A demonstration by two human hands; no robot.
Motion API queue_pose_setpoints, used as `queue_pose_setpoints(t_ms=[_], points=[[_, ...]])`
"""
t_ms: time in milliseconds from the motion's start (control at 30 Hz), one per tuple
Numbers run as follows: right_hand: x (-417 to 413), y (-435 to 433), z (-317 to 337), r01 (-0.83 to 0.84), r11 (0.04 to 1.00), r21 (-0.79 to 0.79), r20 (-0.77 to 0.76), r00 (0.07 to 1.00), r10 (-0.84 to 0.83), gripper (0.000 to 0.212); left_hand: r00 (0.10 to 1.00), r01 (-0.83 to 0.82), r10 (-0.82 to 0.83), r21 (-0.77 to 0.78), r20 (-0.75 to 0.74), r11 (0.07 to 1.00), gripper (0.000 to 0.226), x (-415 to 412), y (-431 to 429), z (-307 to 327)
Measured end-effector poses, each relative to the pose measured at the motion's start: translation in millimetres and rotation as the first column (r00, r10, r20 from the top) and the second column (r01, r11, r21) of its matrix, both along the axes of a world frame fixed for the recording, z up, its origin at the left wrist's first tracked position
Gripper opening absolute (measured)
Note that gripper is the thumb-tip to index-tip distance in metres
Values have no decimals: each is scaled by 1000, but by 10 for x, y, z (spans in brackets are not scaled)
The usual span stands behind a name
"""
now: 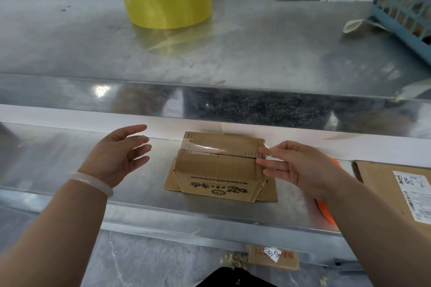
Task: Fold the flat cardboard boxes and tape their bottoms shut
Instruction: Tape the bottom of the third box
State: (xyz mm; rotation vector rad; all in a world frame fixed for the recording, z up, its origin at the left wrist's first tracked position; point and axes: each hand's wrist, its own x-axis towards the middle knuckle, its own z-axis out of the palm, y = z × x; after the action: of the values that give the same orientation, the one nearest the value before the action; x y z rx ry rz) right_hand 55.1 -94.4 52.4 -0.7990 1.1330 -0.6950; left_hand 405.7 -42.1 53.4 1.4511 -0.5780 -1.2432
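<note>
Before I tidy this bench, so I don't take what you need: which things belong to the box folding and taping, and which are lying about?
For the job:
small box, its seam taped, touched by the right hand
yellow tape roll on the upper shelf
labelled flat cardboard, probably next

Lying about:
blue basket
half-hidden orange thing
tagged cardboard scrap below

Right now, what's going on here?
A person is taping a small cardboard box on the lower metal shelf. Its flap seam already carries clear tape. The right hand touches the box's right end with straight fingers; the left hand hovers open beside it. The yellow tape roll sits on the upper shelf.
</note>
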Motion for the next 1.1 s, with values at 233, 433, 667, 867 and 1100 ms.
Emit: queue_pose_setpoints(t_ms=[233, 433, 667, 867, 1100], points=[[18, -76, 36, 41, 999, 11, -79, 996, -40, 3, 995, -10, 7, 39, 96, 999, 26, -90, -81, -191], [48, -90, 36, 86, 995, 47, -54, 995, -83, 3, 984, -20, 2, 98, 176, 995, 24, -157, -212, -328], [33, -96, -11, 111, 991, 71, -11, 994, -110, 9, 970, -3, -21, 99, 241, 995, 24, -205, -291, -435], [30, -90, -69, 111, 991, 77, 47, 992, -115, 16, 947, -9, -23, 98, 320, 995, 25, -245, -356, -510], [34, -110, -140, 110, 991, 77, 82, 990, -116, 17, 942, 37, -87, 156, 325, 987, 28, -345, -427, -714]])
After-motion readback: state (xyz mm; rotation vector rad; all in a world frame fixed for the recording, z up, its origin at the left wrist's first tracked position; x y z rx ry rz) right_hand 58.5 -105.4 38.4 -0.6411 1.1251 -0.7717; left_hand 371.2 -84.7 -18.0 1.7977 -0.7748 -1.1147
